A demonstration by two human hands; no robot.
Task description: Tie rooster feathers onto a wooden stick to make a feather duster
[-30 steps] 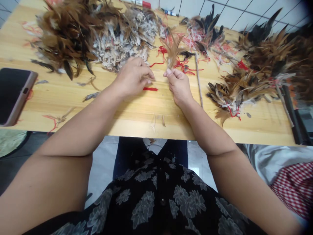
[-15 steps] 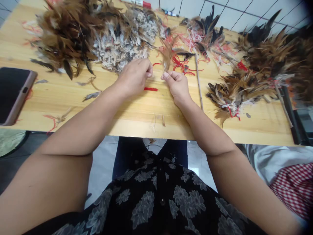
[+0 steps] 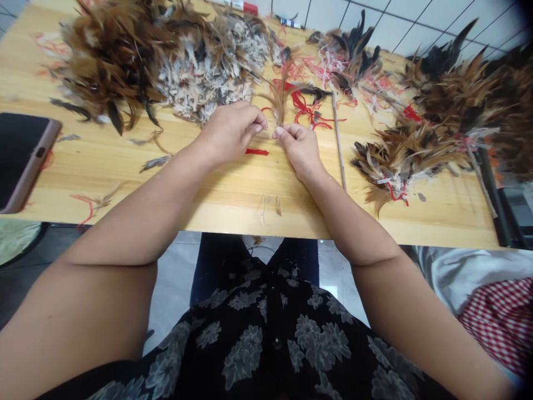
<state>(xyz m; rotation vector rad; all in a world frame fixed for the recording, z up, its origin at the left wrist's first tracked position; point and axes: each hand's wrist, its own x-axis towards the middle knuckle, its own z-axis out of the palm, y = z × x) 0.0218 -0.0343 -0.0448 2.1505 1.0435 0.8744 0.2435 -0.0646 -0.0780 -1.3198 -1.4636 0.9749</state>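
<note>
1. A thin stick (image 3: 338, 139) lies on the pale wooden table (image 3: 233, 205), pointing away from the person, its near end beside the right forearm (image 3: 353, 216).
2. Left of the stick, the right hand (image 3: 298, 149) pinches a small bunch of brown feathers (image 3: 282, 103) by its base, the tips pointing away from the person.
3. Farther left of the stick, the left hand (image 3: 233, 130) has thumb and fingertips drawn close together, near that bunch; whether they grip anything cannot be told.
4. Just left of the stick's far end is a red thread tangle (image 3: 303, 105); a short red strip (image 3: 257, 151) lies farther left.
5. Well left of the stick spreads a big feather heap (image 3: 112, 61); at the far left lies a phone (image 3: 23, 161).
6. Right of the stick rests a feather bundle (image 3: 412, 144).
7. Beyond the stick, to the left, a red-capped marker (image 3: 250, 8) lies near a white tiled wall (image 3: 400, 25).
8. Nearer than the stick, below the table edge, pale floor (image 3: 170, 278) shows; a red-and-white checked cloth (image 3: 499, 322) lies to the right.
</note>
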